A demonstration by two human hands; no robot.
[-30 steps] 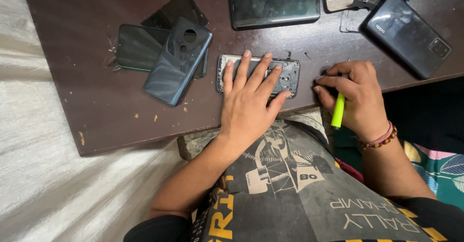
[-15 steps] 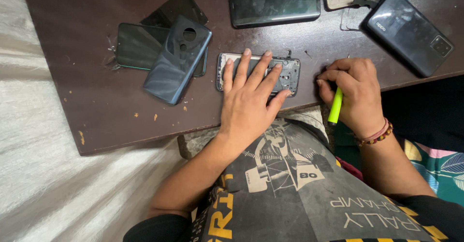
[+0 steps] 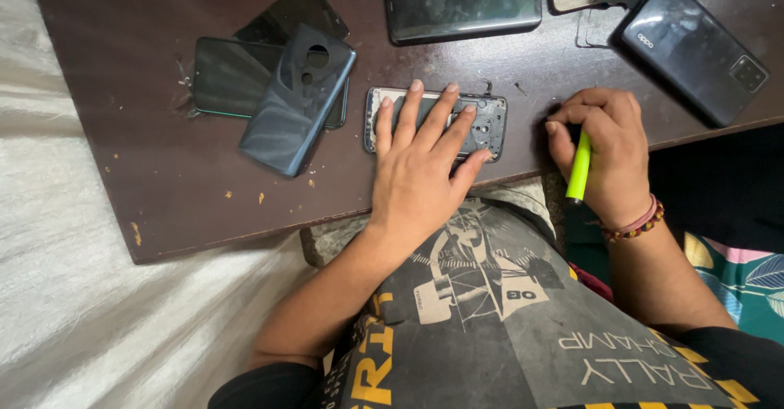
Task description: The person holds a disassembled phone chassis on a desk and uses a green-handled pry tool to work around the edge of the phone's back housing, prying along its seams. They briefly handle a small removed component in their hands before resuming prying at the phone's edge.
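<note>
On the table edge, my left hand [image 3: 425, 164] stays flat on the opened phone [image 3: 482, 119]; my right hand [image 3: 600, 152], gripping the green tool [image 3: 579, 168], has barely shifted.

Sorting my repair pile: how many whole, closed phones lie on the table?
2: a dark phone screen-up at top centre, and a black phone back-up at top right. Parts at the left may hide another.
</note>
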